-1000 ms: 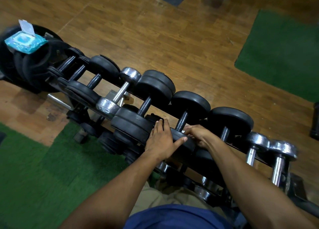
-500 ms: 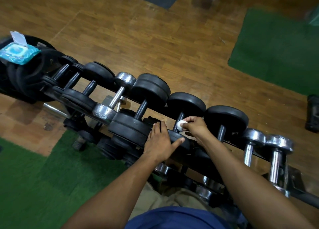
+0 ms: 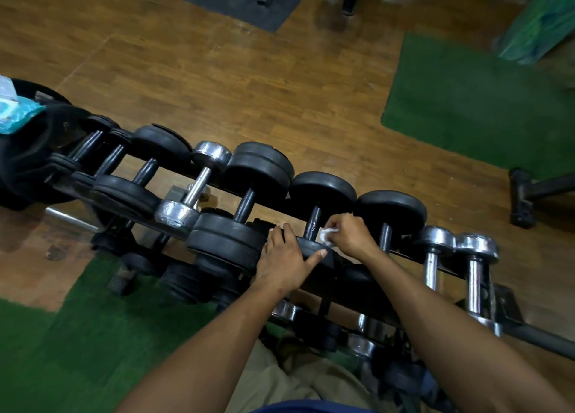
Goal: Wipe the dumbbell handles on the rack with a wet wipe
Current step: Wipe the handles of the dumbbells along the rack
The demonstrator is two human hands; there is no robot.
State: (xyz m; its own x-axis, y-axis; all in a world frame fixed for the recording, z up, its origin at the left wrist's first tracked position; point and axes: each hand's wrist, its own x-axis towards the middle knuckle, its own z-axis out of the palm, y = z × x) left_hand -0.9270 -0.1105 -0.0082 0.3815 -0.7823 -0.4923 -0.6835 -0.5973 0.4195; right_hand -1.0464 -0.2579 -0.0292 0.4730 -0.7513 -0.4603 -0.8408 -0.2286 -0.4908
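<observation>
The right hand [image 3: 350, 236] has its grip closed on a white wet wipe [image 3: 326, 234], pressed beside the black dumbbell handle [image 3: 313, 222] on the rack's [image 3: 413, 258] top row; the left hand [image 3: 284, 258] rests flat, fingers spread, holding nothing, on that dumbbell's near weight [image 3: 314, 250].

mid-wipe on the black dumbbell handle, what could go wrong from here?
1. The left hand rests on the near weight head; if the dumbbell rolls on the rack, fingers could get pinched against the next one.
2. The wet wipe is bunched small in the right hand, so the handle's underside may be missed.
</observation>
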